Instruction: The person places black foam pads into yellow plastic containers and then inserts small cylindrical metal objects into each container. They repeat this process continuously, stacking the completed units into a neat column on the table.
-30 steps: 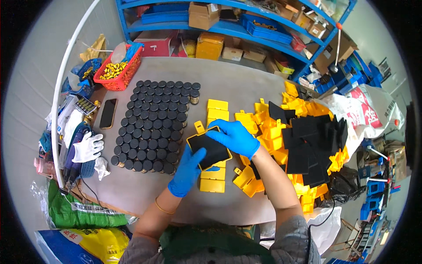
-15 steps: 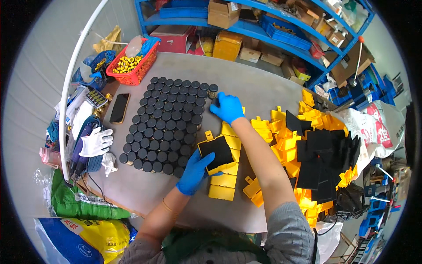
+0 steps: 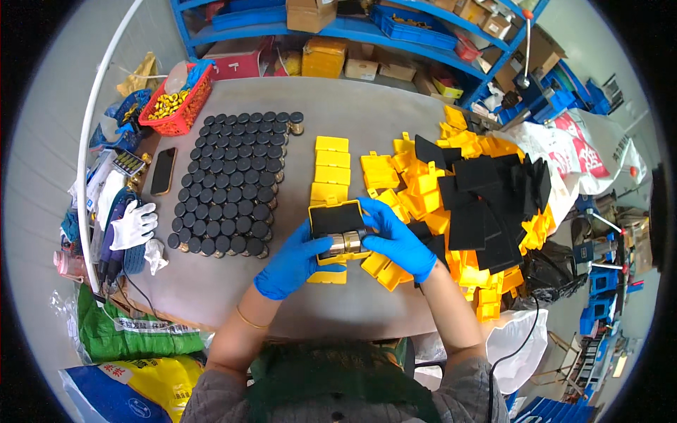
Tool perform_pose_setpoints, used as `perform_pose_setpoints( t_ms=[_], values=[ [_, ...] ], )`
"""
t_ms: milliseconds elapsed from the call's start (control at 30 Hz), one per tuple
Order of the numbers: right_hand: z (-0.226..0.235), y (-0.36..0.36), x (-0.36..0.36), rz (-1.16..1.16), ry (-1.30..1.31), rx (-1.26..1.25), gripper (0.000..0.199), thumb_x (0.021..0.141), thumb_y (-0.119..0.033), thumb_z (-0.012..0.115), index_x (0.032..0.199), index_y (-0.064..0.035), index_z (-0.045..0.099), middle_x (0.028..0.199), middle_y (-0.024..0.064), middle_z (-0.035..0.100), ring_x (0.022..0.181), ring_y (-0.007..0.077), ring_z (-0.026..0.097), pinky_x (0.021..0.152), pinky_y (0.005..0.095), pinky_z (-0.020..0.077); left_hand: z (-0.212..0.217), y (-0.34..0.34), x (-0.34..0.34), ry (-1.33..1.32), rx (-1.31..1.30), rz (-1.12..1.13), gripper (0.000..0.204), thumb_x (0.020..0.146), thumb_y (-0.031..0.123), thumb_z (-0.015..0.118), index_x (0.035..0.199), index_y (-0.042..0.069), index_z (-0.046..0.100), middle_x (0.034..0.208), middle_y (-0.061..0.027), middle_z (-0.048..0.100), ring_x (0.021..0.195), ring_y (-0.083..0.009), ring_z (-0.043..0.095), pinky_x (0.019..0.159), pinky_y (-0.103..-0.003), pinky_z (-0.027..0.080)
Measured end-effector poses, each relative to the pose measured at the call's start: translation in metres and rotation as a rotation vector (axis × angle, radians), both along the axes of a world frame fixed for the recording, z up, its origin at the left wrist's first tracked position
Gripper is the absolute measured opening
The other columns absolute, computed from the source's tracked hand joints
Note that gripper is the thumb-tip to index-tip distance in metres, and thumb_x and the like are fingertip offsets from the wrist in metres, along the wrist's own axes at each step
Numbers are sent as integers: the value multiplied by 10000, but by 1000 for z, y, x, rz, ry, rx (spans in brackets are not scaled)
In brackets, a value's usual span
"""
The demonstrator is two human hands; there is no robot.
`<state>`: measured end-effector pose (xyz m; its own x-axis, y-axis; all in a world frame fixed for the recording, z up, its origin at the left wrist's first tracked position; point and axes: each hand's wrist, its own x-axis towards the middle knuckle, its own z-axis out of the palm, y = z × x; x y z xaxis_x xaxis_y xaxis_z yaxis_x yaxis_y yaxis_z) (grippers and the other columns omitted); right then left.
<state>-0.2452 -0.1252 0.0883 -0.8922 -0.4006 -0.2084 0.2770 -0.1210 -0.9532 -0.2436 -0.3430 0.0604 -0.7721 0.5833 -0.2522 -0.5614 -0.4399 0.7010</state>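
Note:
Both blue-gloved hands meet at the near middle of the table around an open yellow plastic case (image 3: 340,260). A black foam pad (image 3: 336,218) lies in its far half. A brass-coloured metal cylinder (image 3: 347,243) lies sideways in the near half. My left hand (image 3: 290,262) is closed on the case's left side, thumb against the cylinder's left end. My right hand (image 3: 403,245) grips the right side, its thumb at the cylinder's other end and fingers by the far corner. Beyond the hands runs a column of closed yellow cases (image 3: 331,174), partly covered by the held one.
Left of the hands stand tight rows of black-capped cylinders (image 3: 229,176). A pile of yellow cases (image 3: 423,187) and black foam sheets (image 3: 476,218) covers the right side. Farther left lie a phone (image 3: 163,171), a white glove (image 3: 134,225) and a red basket (image 3: 185,111).
My right hand has come back from the far end of the cylinder rows to the case. A cylinder now lies in the case. The whole view has shifted.

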Motion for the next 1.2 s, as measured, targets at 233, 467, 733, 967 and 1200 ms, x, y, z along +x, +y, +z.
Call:
perform_pose_setpoints(
  t_ms=[233, 467, 733, 967, 1200],
  values=[
    [-1, 10, 21, 266, 173, 52, 692, 815, -57, 653, 1392, -34, 272, 1365, 103, 413, 1245, 197, 417, 1022, 343, 353, 10, 2, 24, -17, -88, -70, 527, 832, 113, 601, 1318, 81, 399, 1199, -115, 558, 1079, -262, 573, 775, -410, 557],
    [19, 11, 36, 292, 857, 645, 600, 796, -202, 687, 1311, -50, 419, 1267, 177, 503, 1135, 340, 518, 951, 383, 428, 20, -7, 30, -130, 174, -259, 482, 881, 216, 552, 1313, 49, 417, 1289, -136, 491, 1127, -236, 533, 835, -367, 524],
    [42, 5, 24, 590, 693, 594, 580, 778, -260, 706, 1287, -105, 473, 1217, 139, 562, 1050, 305, 588, 901, 357, 467, 27, -10, 26, -277, -95, -488, 456, 866, 406, 559, 1187, 84, 524, 895, -119, 650, 639, -161, 629, 524, -243, 505],
    [32, -12, 3, 626, 820, 604, 602, 779, -356, 696, 1251, -52, 481, 1178, 179, 558, 1062, 353, 550, 912, 391, 444, 24, -8, 10, 31, -306, -498, 392, 799, 332, 646, 1086, 74, 574, 801, -35, 605, 611, -105, 563, 479, -212, 413],
    [24, -29, -34, 528, 1118, 902, 441, 789, -372, 650, 1122, -92, 580, 892, 140, 624, 829, 314, 604, 723, 405, 459, 23, -9, -26, 98, -470, -406, 309, 761, 246, 701, 1006, 78, 616, 806, -14, 614, 640, -71, 557, 490, -210, 406]
  ],
)
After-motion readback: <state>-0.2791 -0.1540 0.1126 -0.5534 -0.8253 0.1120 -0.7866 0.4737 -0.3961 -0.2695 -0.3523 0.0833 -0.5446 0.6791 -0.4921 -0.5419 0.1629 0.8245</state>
